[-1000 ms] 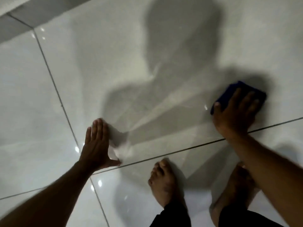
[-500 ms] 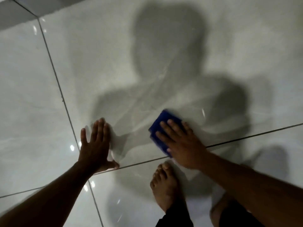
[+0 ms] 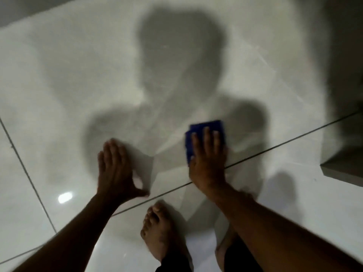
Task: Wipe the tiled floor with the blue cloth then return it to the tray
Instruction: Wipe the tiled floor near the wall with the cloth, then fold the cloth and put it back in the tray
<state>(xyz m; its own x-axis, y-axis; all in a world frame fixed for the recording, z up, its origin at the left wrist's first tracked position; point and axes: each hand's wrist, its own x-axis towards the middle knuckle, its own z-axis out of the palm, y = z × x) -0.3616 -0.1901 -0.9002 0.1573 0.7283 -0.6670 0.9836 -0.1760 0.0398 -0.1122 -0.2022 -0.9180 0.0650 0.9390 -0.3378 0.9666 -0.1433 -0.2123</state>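
Observation:
The blue cloth lies folded flat on the glossy white tiled floor, just beyond a dark grout line. My right hand presses down on it with fingers spread, covering its near half. My left hand rests flat on the tile to the left, fingers together, thumb out, holding nothing. No tray is in view.
My bare left foot stands on the tile below the hands; the other foot is mostly hidden under my right forearm. A grey raised ledge sits at the right edge. My shadow falls across the tile ahead.
My right hand swept the cloth from the far right leftward toward my left hand, then back a little to the right. The left hand stayed planted on the floor.

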